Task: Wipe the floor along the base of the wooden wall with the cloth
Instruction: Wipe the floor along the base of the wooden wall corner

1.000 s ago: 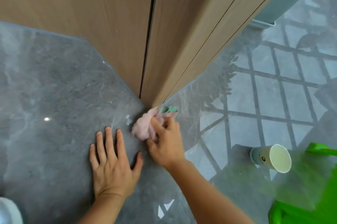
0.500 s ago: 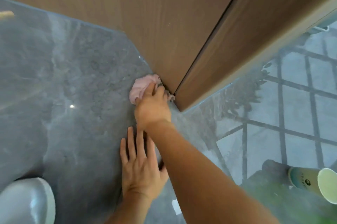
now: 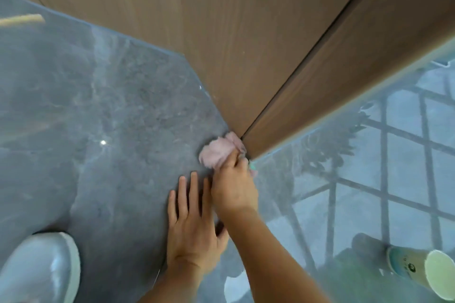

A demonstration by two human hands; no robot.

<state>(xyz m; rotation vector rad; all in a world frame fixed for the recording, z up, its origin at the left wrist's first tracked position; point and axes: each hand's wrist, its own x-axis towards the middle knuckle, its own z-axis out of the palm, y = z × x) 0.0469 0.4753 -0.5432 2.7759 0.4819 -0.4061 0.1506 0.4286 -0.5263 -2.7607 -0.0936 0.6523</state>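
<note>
A bunched pink cloth (image 3: 218, 152) with a bit of green edge lies on the grey marble floor (image 3: 118, 130), pressed against the outer corner at the foot of the wooden wall (image 3: 221, 44). My right hand (image 3: 234, 187) is closed on the cloth from the near side. My left hand (image 3: 192, 226) lies flat on the floor just below it, fingers spread, partly under my right forearm.
A paper cup (image 3: 423, 270) lies on its side at the lower right. A silver shoe (image 3: 41, 270) shows at the lower left. A dark vertical seam (image 3: 302, 66) splits the wall panels. The glossy floor to the right reflects a window grid.
My right hand has dragged the cloth back along the wall base to the corner. The view has shifted left and down. My left hand stays planted.
</note>
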